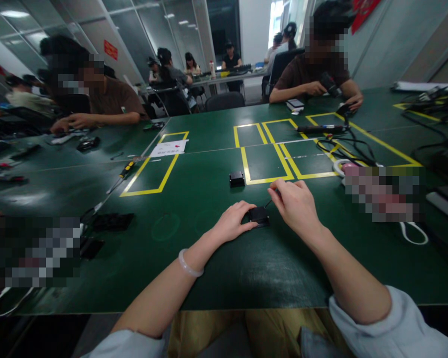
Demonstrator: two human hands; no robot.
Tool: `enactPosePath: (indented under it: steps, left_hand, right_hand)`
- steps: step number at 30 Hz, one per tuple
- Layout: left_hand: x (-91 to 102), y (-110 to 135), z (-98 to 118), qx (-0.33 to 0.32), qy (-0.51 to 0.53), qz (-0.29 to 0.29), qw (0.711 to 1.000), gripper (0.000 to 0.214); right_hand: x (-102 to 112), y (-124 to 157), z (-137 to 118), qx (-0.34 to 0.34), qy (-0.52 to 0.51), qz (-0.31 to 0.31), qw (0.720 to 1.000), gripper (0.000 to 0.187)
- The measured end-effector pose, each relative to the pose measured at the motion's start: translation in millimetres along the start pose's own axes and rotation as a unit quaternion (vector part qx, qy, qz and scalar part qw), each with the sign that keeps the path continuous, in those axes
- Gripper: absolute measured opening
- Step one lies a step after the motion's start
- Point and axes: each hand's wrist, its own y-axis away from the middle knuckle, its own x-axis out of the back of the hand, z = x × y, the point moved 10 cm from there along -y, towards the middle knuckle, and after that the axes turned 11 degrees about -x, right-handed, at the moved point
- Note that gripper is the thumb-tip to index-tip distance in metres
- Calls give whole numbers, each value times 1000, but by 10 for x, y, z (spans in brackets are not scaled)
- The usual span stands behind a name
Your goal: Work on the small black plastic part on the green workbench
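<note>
My left hand [232, 222] grips a small black box-shaped part [259, 217] between thumb and fingers, keeping it against the green table. Small shiny tabs stick out at the part's side. Pinched in my right hand [296, 205] is a thin dark rod [268, 203], slanting down towards the part's upper edge; its tip is too small to tell whether it touches. A similar black box-shaped part [237, 179] sits farther back on the table, apart from both hands.
Yellow tape outlines [269, 180] mark the green table [209, 268]. Black cables [362, 149] and a blurred-out pink item [377, 194] lie to the right. A yellow-black tool [127, 169], a paper sheet [169, 148] and dark pieces [110, 222] lie left. Co-workers sit across the table.
</note>
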Motion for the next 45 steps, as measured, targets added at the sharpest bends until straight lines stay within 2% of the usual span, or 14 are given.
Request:
enactPosePath:
  steps: [19, 26, 33, 39, 45]
  left_hand:
    - [-6, -1, 2, -1, 0, -1, 1000, 40]
    - [-7, -1, 8, -1, 1, -1, 1000, 39]
    - [-4, 3, 4, 0, 0, 0, 1000, 39]
    - [-3, 1, 7, 4, 3, -1, 1000, 39]
    - [2, -2, 13, 4, 7, -1, 1000, 38]
  right_hand:
    - [18, 9, -15, 2, 7, 10, 1000, 20]
    - [-3, 12, 11, -8, -3, -2, 1000, 26]
    - [32, 1, -41, 12, 1, 7, 1000, 20]
    - [32, 8, -48, 22, -2, -4, 1000, 26]
    - [45, 12, -34, 14, -5, 16, 1000, 19]
